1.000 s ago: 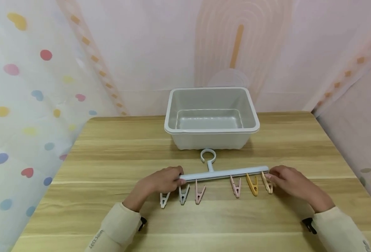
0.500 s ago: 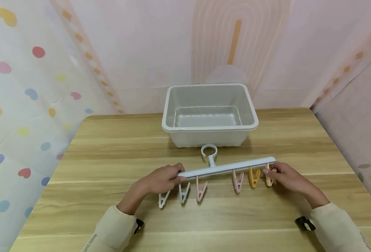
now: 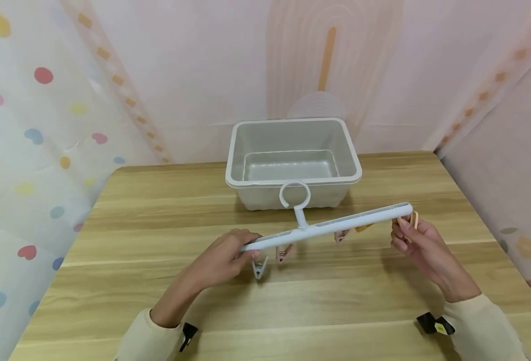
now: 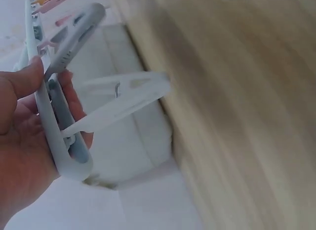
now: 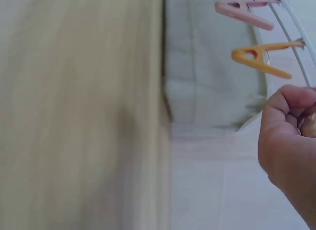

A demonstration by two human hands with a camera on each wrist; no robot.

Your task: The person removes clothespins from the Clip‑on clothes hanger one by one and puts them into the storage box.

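Observation:
A light blue clip hanger [image 3: 328, 227] with a ring-shaped hook [image 3: 295, 194] hangs above the table, slanted with its right end higher. My left hand [image 3: 218, 260] grips its left end, thumb on one side and fingers on the other. Close by hang a grey clip [image 3: 259, 268] and a white clip [image 4: 123, 99]. My right hand [image 3: 423, 248] holds a beige clip [image 3: 414, 220] at the right end, partly hidden by the fingers. Between the hands are a pink clip [image 3: 284, 253], another pink clip [image 5: 239, 12] and an orange clip [image 5: 256, 57].
A grey-white plastic bin [image 3: 247, 193] stands at the back of the wooden table [image 3: 166, 200], behind the hanger's hook. A patterned cloth backdrop [image 3: 193, 75] rises behind the table's far edge.
The hanger has risen off the table and tilted, its right end going up. My right hand, beside the hanger's end earlier, has taken hold of the beige clip. The left hand keeps its grip.

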